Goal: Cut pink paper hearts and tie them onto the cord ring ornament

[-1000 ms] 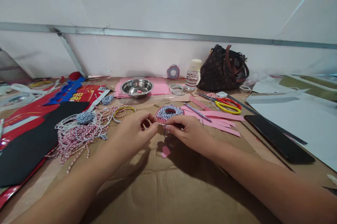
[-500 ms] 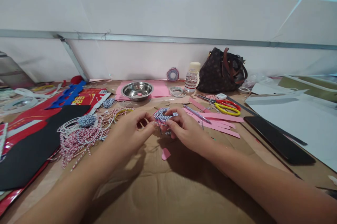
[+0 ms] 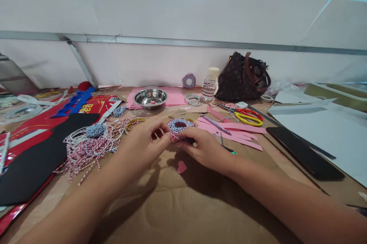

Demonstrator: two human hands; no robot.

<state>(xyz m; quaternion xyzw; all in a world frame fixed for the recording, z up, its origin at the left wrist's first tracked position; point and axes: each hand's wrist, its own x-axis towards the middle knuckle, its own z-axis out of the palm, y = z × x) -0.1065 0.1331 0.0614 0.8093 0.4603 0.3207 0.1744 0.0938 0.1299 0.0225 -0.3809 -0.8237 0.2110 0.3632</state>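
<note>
My left hand (image 3: 145, 143) and right hand (image 3: 202, 145) meet over the brown cardboard (image 3: 183, 206) that covers the counter, at the near rim of a twine-wrapped ring (image 3: 181, 124) wound in blue, white and red. My right fingers (image 3: 186, 134) are closed in a tight pinch on the ring's near edge, holding it tilted just above the cardboard. My left thumb and forefinger are pressed together against the same edge from the left, touching the right fingertips; what thin bit lies between them is too small to tell. A small pink paper shape (image 3: 181, 167) lies on the cardboard just below my hands. To the left spreads a loose tangle of red-and-white twine (image 3: 86, 146), to the right a fan of pink paper strips (image 3: 235, 131) with a pen (image 3: 215, 124) across them. Farther back stand a steel bowl (image 3: 150, 97) and red-and-yellow scissors (image 3: 248, 117).
</note>
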